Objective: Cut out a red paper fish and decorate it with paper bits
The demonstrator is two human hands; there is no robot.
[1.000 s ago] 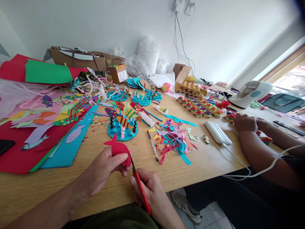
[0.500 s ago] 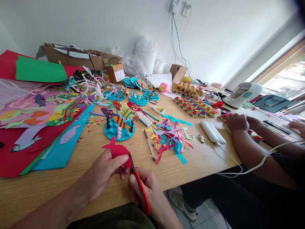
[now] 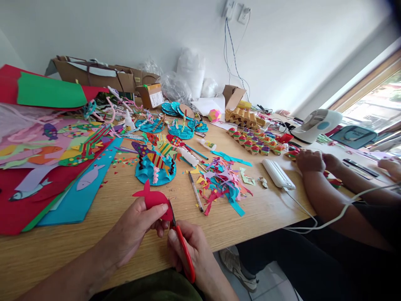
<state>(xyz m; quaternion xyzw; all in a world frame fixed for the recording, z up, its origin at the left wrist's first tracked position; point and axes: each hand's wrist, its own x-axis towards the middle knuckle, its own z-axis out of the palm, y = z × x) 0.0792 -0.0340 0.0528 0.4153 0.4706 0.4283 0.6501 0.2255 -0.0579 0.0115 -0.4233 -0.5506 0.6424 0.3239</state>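
Between the thumb and fingers of my left hand (image 3: 142,221) is a red paper fish (image 3: 154,198), its forked tail pointing up and left. My right hand (image 3: 191,246) grips red-handled scissors (image 3: 184,248), whose dark blades lie along the fish's right edge. Just beyond the fish stands a blue scalloped base (image 3: 169,175) with striped and spotted paper fish on it. To the right lie a pen (image 3: 196,192) and a heap of coloured paper scraps (image 3: 222,184).
Coloured sheets (image 3: 72,205) with paper fish cover the left side. A white device (image 3: 278,174) with a cable lies on the right. Beyond it are a co-worker's hands (image 3: 313,161) and painted egg cartons (image 3: 255,141). Glue bottles (image 3: 207,144) and cardboard boxes (image 3: 94,77) stand farther back.
The camera view has turned slightly right, so the table's things sit farther left. Both hands keep their hold, with the scissor blades still at the fish's edge.
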